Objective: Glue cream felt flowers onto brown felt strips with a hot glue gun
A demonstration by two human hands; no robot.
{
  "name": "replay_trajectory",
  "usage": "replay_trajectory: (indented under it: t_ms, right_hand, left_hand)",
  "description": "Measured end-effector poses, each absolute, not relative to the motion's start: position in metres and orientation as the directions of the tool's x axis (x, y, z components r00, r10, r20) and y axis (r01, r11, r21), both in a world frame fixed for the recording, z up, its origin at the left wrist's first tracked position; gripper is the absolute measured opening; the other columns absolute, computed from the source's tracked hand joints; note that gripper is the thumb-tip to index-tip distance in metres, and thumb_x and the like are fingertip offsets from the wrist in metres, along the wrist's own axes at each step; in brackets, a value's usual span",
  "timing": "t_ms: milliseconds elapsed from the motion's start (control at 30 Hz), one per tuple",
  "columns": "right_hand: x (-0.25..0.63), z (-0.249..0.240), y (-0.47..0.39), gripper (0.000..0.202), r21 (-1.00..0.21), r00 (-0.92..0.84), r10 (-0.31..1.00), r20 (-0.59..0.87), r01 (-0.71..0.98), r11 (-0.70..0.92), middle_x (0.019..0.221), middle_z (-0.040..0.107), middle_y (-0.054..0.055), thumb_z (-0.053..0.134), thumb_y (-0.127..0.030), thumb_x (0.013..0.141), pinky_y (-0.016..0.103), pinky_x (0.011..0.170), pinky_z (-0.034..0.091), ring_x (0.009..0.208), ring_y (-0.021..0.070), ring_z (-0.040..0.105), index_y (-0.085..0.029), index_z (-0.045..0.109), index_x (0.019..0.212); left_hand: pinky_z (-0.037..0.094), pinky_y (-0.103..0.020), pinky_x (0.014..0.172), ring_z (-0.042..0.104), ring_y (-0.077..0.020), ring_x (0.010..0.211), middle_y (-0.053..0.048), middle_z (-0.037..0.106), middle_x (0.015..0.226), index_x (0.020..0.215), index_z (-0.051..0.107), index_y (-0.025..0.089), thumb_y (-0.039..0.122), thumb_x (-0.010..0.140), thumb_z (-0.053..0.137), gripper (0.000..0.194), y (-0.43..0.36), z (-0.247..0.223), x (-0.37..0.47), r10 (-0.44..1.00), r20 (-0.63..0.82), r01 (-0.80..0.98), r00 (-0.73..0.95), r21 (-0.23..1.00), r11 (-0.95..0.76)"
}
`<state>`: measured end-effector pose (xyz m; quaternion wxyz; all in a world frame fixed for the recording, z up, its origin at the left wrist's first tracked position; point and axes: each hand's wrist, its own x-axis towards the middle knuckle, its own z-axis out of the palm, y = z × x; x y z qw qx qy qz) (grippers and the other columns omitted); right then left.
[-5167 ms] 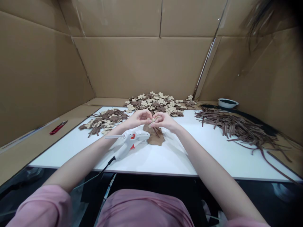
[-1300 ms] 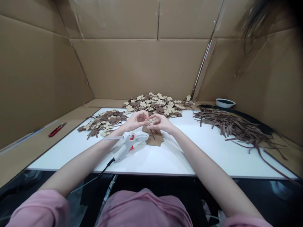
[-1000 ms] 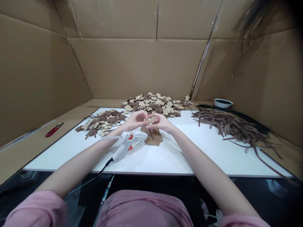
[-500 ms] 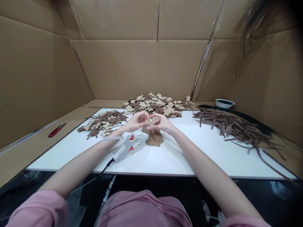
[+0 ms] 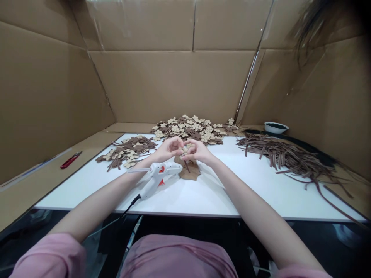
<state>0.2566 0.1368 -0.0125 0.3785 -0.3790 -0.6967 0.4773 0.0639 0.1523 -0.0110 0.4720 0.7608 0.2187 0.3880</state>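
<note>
Between my left hand (image 5: 171,148) and my right hand (image 5: 197,150) is a small beige flower (image 5: 189,146) with a thin brown strip (image 5: 187,166) hanging below it. Fingers of both hands are closed on the flower from either side, and they hide part of it. Under the hands a brown, irregular-edged piece (image 5: 189,172) lies on the white board (image 5: 214,197). A white glue gun (image 5: 156,175) with an orange trigger rests just left of that piece, beside my left forearm.
A pile of beige and brown flowers (image 5: 197,129) lies at the back. Flowers with strips (image 5: 127,150) are heaped at left, brown strips (image 5: 278,152) at right. A white bowl (image 5: 276,127) stands far right, a red cutter (image 5: 71,160) far left. Cardboard walls (image 5: 168,85) surround the board.
Both hands keep hold of the flower in almost the same pose. The whole view has shifted very slightly.
</note>
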Motion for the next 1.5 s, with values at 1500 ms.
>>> replay_trajectory:
  t_ms: [1500]
  right_hand:
    - [0.256,-0.014,0.137,0.063,-0.957,-0.403,0.897,0.182,0.139,0.256,0.053,0.061,-0.006,0.086,-0.029,0.049,0.021,0.051,0.038,0.049,0.0116,0.053,-0.019,0.053,0.102]
  left_hand:
    - [0.046,-0.023,0.069,0.06,-0.0127,0.074,-0.003,0.063,0.082,0.086,0.064,0.013,0.031,0.076,0.072,0.022,0.16,-0.011,0.057,0.685,0.376,0.048,0.624,0.856,-0.514]
